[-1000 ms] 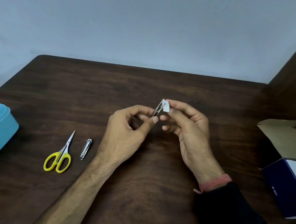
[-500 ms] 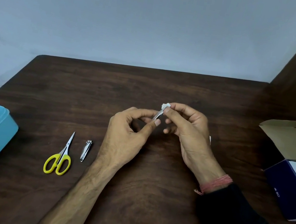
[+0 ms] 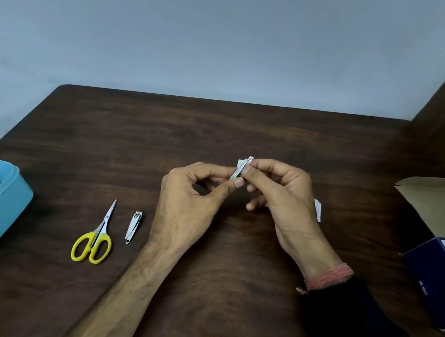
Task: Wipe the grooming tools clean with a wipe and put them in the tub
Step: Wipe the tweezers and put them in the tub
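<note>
Steel, thin and textured like a nail file (image 3: 235,174), is showing between the two hands, which are working close together above the middle of the dark wooden counter (image 3: 250,132). The left hand (image 3: 190,201) is pinching the file's near end between thumb and forefinger, while the right hand (image 3: 278,194) is pinching a small white wipe (image 3: 244,161) around its far end, so both hands are clamped and neither is free. The file's long axis is running from the left thumb up and away toward the right fingertips, tilted slightly rightward. The blue tub (image 3: 10,201), open at the top, is sitting well apart at the counter's left edge, on the left hand's side, so that hand looks better placed to carry the file across. Yellow-handled scissors (image 3: 95,235) and a nail clipper (image 3: 134,227) are lying side by side between the tub and the left forearm, points away from the person, apparently not yet wiped. Most of the file is being covered by fingers and wipe, so its full length is unclear. A white scrap is peeking out behind the right hand; what it is I cannot tell. The tub and an open cardboard box (image 3: 442,246) on the right are being cut off by the frame edges.
</note>
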Tool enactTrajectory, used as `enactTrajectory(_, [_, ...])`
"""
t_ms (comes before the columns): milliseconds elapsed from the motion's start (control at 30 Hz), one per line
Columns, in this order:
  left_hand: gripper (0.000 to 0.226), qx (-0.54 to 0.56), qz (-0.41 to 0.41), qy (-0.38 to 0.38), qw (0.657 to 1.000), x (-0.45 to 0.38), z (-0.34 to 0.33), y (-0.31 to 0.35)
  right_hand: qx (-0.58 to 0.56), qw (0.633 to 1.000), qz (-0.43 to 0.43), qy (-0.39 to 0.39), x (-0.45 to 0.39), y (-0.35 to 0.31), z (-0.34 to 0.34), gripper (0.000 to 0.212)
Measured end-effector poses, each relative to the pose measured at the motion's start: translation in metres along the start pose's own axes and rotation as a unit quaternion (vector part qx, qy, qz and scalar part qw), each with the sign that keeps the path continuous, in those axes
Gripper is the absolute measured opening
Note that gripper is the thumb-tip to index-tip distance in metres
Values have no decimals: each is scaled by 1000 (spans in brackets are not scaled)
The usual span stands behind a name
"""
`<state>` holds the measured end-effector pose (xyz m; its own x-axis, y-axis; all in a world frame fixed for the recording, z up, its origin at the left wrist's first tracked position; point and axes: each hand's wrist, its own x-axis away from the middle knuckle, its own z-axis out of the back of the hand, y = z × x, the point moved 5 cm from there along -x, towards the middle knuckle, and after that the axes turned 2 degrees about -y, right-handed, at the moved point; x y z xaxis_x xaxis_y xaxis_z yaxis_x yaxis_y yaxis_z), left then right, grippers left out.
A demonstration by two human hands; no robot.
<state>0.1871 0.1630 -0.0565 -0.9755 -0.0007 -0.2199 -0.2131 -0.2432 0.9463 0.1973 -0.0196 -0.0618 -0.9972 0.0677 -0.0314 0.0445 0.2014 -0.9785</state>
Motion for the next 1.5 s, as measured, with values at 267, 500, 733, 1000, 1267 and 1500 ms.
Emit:
enactTrajectory(267, [16,30,28,6,999,1,0,-1,-8,1000,-3,1,1,1,2,5])
enactTrajectory(500, [16,45,37,8,998,1,-2,-2,-3,1000,-10,-7,1,1,1,6])
enactTrajectory(733, [17,56,41,-1,998,2,-3,0,-3,1000,-7,1,1,0,4,6])
enactTrajectory(1000, [16,55,43,1,998,2,-2,-1,16,1000,-15,-2,0,2,3,9])
enactTrajectory(1267, [15,64,46,-2,997,0,-3,-3,18,1000,-9,-19,0,0,2,11])
enactTrajectory(1500, [12,54,55,-13,997,-1,-5,-3,8,1000,-2,-25,0,-1,1,7])
